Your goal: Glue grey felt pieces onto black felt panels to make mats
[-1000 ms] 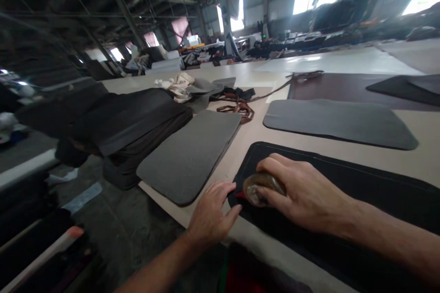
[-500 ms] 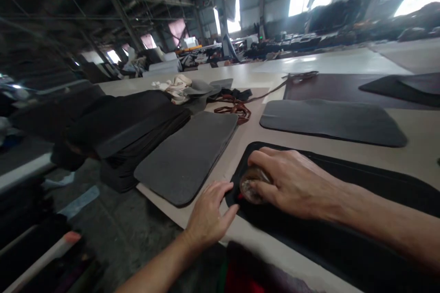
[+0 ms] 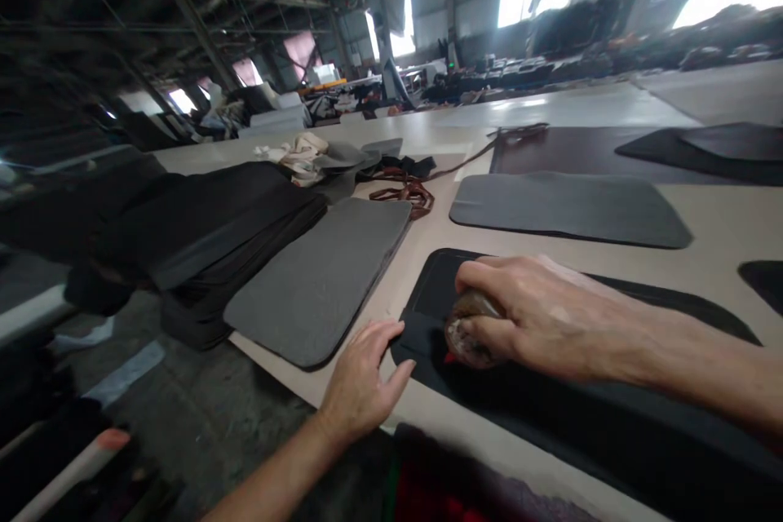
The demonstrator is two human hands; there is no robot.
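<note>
A black panel (image 3: 550,408) is lying on the bench (image 3: 710,271), its long axis running from its rounded left end rightward and slanting toward the wearer. A rounded brown tool (image 3: 460,333), its red tip (image 3: 449,358) pointing down at the panel, is sitting over that left end. The right hand (image 3: 532,318) is gripping the tool, thumb against its face and fingers curling over its top. The left hand (image 3: 362,379) is spreading open just off the panel's left end, fingertips reaching the edge; whether they are pressing on it cannot be told. The panel is thus extending rightward from the left hand and passing beneath the right, the nearer to its middle. Left of the panel, a gray sheet (image 3: 324,285) is lying; beyond the panel's far edge, a second gray sheet (image 3: 568,208) is lying lengthwise.
</note>
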